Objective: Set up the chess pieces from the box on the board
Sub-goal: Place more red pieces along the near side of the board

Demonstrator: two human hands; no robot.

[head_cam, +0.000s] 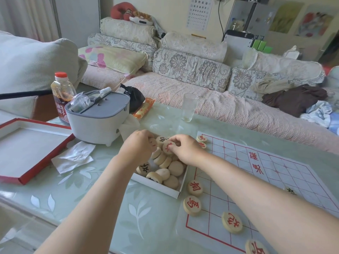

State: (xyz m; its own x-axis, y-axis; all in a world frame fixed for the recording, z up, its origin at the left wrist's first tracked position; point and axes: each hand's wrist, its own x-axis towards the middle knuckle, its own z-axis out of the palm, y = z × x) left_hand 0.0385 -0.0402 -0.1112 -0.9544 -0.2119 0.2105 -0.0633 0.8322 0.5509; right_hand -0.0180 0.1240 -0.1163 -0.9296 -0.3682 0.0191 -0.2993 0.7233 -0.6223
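A shallow white box [156, 185] on the table holds several round wooden chess pieces [175, 168], some face down. My left hand [136, 147] reaches into the box and its curled fingers hold a piece with a red mark [152, 143]. My right hand [185, 149] pinches another red-marked piece [168, 147] over the box. To the right lies the paper board [256, 171] with red lines. Several red pieces stand along its near edge, among them one [194, 188] beside the box and another [192, 205] below it. Two more red pieces [201, 138] sit at the board's far corner.
The red box lid [23, 143] lies at the left. Behind the box stand a grey-white appliance [99, 116], a sauce bottle [61, 92], a black bag [134, 98] and an empty glass [189, 107]. A crumpled tissue [74, 156] lies near the lid. A sofa runs behind the table.
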